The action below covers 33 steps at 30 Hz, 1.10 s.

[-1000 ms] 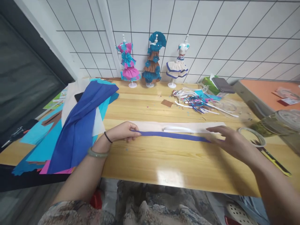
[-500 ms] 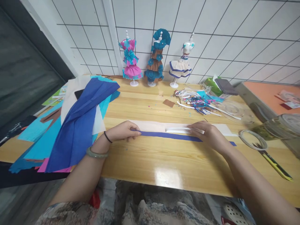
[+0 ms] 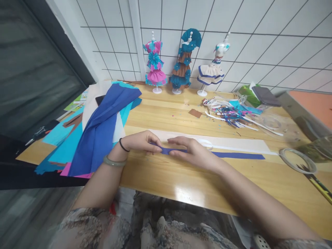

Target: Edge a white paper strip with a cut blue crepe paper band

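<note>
My left hand pinches the left end of a narrow blue paper strip between thumb and fingers. Close beside it, my right hand hovers at the strip with thumb and fingers apart, covering part of the blue. The strip stretches to the right over the tabletop, along the near edge of a long pale paper band. A thin white curled strip lies on that band, partly hidden behind my right hand.
Blue, turquoise and pale paper sheets pile up at left. Three small dressed mannequins stand along the tiled wall. Paper scraps, a brown paper piece, a tape ring and a yellow-black cutter lie to the right.
My right hand has slid left along the blue strip, from its right part to near my left hand. The strip's right end now lies uncovered. The camera view has turned slightly left.
</note>
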Motion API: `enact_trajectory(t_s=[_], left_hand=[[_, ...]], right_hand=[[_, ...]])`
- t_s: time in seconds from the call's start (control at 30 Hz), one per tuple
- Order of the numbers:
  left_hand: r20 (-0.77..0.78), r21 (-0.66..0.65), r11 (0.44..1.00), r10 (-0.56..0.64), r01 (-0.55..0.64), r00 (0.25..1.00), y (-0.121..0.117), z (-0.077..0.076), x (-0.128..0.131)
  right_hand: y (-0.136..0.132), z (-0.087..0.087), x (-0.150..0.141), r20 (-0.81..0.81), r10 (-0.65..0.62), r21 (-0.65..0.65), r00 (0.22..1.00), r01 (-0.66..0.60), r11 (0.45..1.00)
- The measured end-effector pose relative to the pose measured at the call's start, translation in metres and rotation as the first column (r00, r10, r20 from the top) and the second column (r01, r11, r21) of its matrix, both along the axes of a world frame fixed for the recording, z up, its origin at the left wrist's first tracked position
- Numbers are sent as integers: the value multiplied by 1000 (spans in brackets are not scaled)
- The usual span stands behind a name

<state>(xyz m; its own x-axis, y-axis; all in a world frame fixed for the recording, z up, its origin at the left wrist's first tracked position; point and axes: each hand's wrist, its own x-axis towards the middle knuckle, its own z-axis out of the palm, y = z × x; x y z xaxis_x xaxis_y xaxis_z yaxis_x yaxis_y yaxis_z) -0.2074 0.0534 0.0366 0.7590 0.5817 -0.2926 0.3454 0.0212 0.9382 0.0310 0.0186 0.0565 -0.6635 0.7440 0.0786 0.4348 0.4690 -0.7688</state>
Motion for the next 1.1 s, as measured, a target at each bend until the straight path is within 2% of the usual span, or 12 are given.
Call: enact_trajectory(t_s=[0.07,0.13,0.23,0.43,0.63,0.83,1.1], left_hand=[[34,-22,999,27,-26,999,0,2,-4],[60,-42,997,62,-60,996,0,3,-7],[100,-62,996,72,-67,992,0,4,-8],[150,-84,993,98,-86,984,-2,0,4],[203,-78,980,197,-185,959,-1,-8,13],[243,-99,965,261,-244,934,-2,-10,16],[305,-117,950,310,-288,900,-1,-12,16]], right_hand=[[1,-6,-3,-20,26,-208,999,-30,978],[-3,-7,0,-48,-11,-363,999,-7,932],[-11,-1,12,-64,-152,-463,986,105,880],[-24,10,42,3,-363,-513,932,313,800],[-31,-4,62,-11,-516,-542,856,428,723],[-33,-17,65,-102,-663,-588,741,493,641],[-35,-25,66,-228,-706,-590,671,481,648]])
